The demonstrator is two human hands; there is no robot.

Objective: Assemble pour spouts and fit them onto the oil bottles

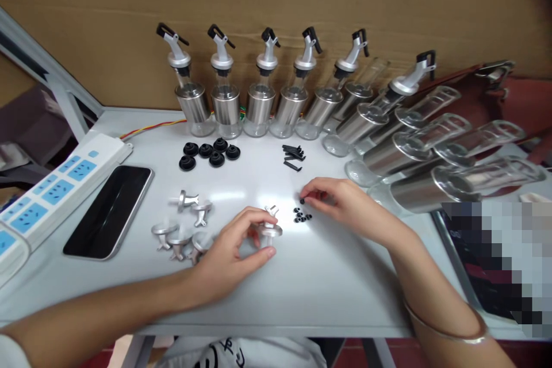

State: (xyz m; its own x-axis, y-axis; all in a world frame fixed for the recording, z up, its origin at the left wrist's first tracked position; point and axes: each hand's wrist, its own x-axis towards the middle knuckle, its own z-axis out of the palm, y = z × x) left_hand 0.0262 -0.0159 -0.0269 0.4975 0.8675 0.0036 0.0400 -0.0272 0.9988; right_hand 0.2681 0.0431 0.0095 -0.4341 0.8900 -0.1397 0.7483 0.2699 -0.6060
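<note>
My left hand holds a silver metal spout between thumb and fingers, its round disc facing sideways to the thumb. My right hand pinches a small black cap at its fingertips. Just below it lie several more small black caps. Several silver spouts are scattered to the left, partly behind my left hand. Farther back are several round black stoppers and a small pile of thin black levers.
Along the back stand several glass bottles with steel sleeves and pourers. More bottles without pourers crowd the right side. A black phone and a white power strip lie on the left of the grey table.
</note>
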